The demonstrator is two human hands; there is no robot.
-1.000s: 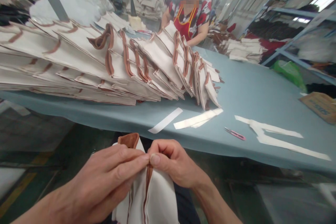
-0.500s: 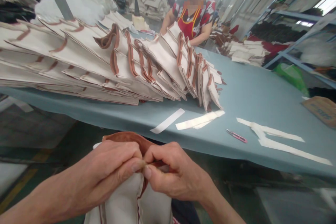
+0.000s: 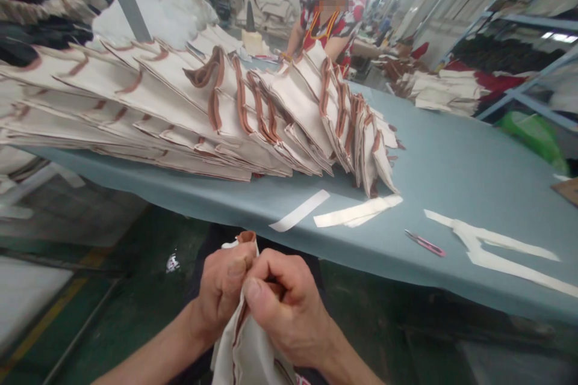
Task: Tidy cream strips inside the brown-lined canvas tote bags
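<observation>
A white fabric piece with brown trim hangs from both my hands, in front of the table's near edge. My left hand is closed around its upper part, with a brown end poking out above the fingers. Right beside it, my right hand grips the same piece along the brown-lined seam, thumb pressed against the bent fingers. The two hands touch or nearly touch. The fabric between the fingers is mostly hidden.
A long heap of similar white pieces with brown trim covers the left of the blue-green table. Pale strips and pink-handled thread snips lie near the front edge. Across the table stands a person.
My left hand has turned more upright and drawn in, bunching the fabric narrower. The brown band that arched above the hands now shows only as a short end. The view has shifted left.
</observation>
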